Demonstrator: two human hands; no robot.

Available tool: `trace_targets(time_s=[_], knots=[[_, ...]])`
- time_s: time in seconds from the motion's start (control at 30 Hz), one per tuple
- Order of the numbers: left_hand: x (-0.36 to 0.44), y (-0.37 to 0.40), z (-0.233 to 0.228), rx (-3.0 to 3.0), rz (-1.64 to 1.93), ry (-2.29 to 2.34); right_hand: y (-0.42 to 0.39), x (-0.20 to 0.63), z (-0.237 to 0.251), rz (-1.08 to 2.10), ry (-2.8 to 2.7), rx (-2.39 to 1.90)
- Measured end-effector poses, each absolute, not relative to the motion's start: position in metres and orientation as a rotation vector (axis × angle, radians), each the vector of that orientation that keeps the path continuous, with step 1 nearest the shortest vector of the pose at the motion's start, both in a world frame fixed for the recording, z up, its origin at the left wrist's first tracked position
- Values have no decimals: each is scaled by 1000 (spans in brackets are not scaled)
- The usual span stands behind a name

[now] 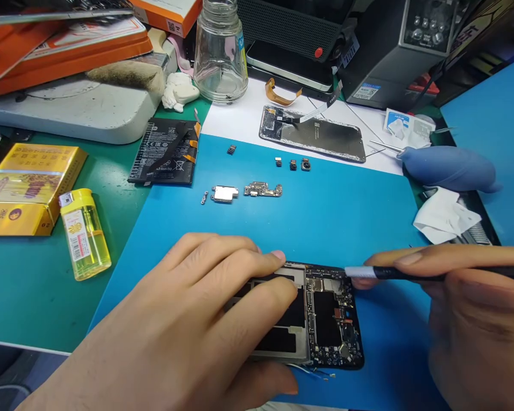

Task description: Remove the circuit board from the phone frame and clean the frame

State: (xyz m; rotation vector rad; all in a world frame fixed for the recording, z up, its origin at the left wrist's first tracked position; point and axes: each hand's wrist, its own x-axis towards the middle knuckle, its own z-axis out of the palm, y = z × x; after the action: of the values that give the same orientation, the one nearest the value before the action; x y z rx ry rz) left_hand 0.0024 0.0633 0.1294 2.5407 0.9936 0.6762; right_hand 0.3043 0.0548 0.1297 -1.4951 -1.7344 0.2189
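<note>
Right grip (415, 279) around tool (411, 273), tip leftward

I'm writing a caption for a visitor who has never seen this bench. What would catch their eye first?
Probably the opened phone with its bare circuit board, low on the blue mat, pinned by the left hand while the right hand holds a slim tool at its top edge. Next, the yellow lighter on the green mat at left.

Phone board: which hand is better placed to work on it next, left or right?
Right, probably. The right hand holds the black tool, its tip at the top edge of the phone board. The left hand lies flat on the phone frame, steadying it.
</note>
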Motion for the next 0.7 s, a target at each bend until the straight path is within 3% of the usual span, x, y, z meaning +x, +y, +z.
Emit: trace_targets(time_s=[0.7], knots=[[4, 64, 132, 2521, 666, 1022, 64, 296, 130, 296, -1737, -1459]])
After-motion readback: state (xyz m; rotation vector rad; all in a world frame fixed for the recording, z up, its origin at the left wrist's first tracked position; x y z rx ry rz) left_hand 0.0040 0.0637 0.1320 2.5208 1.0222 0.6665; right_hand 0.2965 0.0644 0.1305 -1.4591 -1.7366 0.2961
